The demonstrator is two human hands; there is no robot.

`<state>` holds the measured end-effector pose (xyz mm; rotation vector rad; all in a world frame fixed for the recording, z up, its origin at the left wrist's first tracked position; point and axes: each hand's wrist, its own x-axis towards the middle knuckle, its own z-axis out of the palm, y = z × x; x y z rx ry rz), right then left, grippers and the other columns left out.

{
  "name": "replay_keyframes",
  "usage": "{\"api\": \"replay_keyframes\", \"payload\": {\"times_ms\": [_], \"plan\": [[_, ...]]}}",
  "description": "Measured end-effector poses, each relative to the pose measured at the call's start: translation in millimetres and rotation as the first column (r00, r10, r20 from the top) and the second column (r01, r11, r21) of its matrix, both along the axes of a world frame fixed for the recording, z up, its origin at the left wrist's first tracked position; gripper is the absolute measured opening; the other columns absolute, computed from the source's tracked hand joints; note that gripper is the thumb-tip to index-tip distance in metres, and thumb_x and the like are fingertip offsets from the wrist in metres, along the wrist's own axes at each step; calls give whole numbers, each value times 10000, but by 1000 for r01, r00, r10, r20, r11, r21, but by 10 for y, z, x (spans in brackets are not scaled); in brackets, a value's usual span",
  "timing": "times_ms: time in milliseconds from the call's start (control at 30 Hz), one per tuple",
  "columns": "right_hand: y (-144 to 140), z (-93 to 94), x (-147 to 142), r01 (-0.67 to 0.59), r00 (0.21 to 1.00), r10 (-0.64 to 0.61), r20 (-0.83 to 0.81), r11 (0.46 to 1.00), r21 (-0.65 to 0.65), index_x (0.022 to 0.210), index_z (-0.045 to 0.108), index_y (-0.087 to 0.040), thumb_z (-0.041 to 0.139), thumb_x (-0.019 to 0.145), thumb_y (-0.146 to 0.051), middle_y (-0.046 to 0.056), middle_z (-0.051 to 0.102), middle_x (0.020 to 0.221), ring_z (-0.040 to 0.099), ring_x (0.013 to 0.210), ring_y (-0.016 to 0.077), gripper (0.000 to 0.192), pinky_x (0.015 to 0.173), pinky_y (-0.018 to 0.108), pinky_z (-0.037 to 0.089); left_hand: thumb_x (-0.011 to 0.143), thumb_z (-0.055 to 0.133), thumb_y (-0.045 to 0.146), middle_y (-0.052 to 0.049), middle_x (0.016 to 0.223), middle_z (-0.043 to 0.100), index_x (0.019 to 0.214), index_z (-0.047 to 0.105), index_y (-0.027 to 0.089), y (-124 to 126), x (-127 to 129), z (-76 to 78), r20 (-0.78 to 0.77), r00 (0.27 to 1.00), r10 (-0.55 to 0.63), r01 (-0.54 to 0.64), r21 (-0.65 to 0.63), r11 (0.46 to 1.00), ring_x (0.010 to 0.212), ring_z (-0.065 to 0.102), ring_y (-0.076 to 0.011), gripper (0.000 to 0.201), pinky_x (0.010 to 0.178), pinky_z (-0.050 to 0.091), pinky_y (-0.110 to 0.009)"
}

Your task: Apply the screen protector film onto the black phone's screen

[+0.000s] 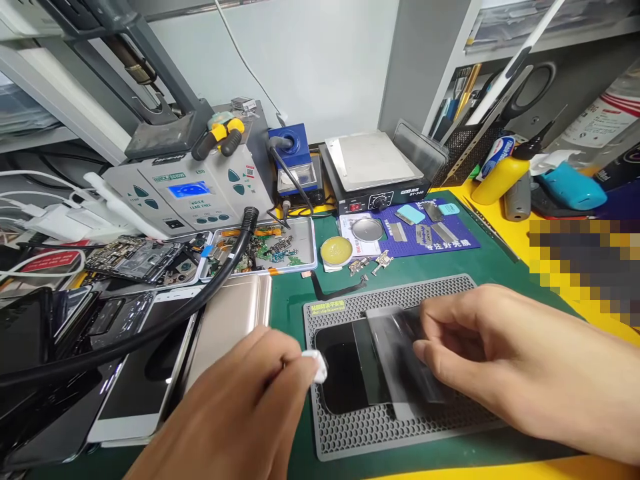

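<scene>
A smartphone point(343, 367) with a dark screen lies on a grey honeycomb anti-slip mat point(345, 443). Over its right part is a clear plastic film point(393, 353), blurred, with its left edge lifted off the glass. My right hand point(500, 363) pinches that film near its right side between thumb and forefinger. To the left, my left hand point(250, 407) is closed, thumb against forefinger, on a small white wad point(316, 367) that looks like tissue or cloth. The wad sits by the phone's left edge; whether it touches the glass I cannot tell.
A black hose point(220, 280) crosses the left side over several phones point(150, 360). Behind stand a hot-air station point(193, 190), a tray of circuit boards point(300, 250), a yellow paste tin point(336, 252) and a heating plate point(373, 163). A yellow bottle point(500, 180) stands right.
</scene>
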<state>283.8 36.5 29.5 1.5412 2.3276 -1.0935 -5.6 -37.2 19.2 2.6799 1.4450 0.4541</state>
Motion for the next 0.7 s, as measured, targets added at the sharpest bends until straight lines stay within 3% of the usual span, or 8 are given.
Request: {"api": "replay_keyframes", "payload": {"times_ms": [100,167,267,367,500,700], "plan": [[-6,-7,-10,7,1000,-8,-25,1000,-12,715,497,-215,363,1059,-483,-32,513,639,387,569,123,455,469,265,280,891,395,64,2,816,539,880,546,229,145,28,-66,-60,998,-11,8,-47,999,699,529,-154,223,584,467,-310],[-13,15,-26,25,999,-26,-32,1000,-11,707,491,-212,376,1052,-492,-30,499,629,383,564,122,460,470,263,275,853,394,44,1,833,564,874,568,233,141,64,-91,-117,992,-38,31,-59,998,716,542,-165,257,598,486,-320],[-15,95,-67,48,998,-48,-35,999,-7,699,490,-211,496,998,-479,-32,495,623,386,565,122,401,477,257,273,900,446,65,-15,1029,646,1107,600,220,39,75,-98,-140,988,-68,74,39,996,974,604,-176,300,884,539,-330],[1,177,-111,62,998,-63,-22,998,-32,685,493,-212,586,939,-474,-31,500,620,397,572,126,377,486,251,284,946,491,107,-33,1161,658,1230,573,190,-18,33,-99,-127,989,-78,96,139,986,1190,562,-191,307,1109,440,-331],[25,208,-126,55,998,-56,-14,997,-47,689,496,-215,554,951,-479,-25,512,626,407,576,133,376,496,257,300,958,439,119,-23,1200,668,1300,576,213,28,-14,-126,-173,978,-119,143,132,981,1199,583,-175,380,1114,458,-310],[3,182,-98,58,998,-59,-9,997,-44,683,478,-217,538,954,-474,-31,490,611,382,564,129,378,479,267,278,941,514,120,-9,1084,677,1156,623,224,-134,-27,-155,-65,994,-90,100,182,978,1156,609,-185,263,1082,499,-298]]}}
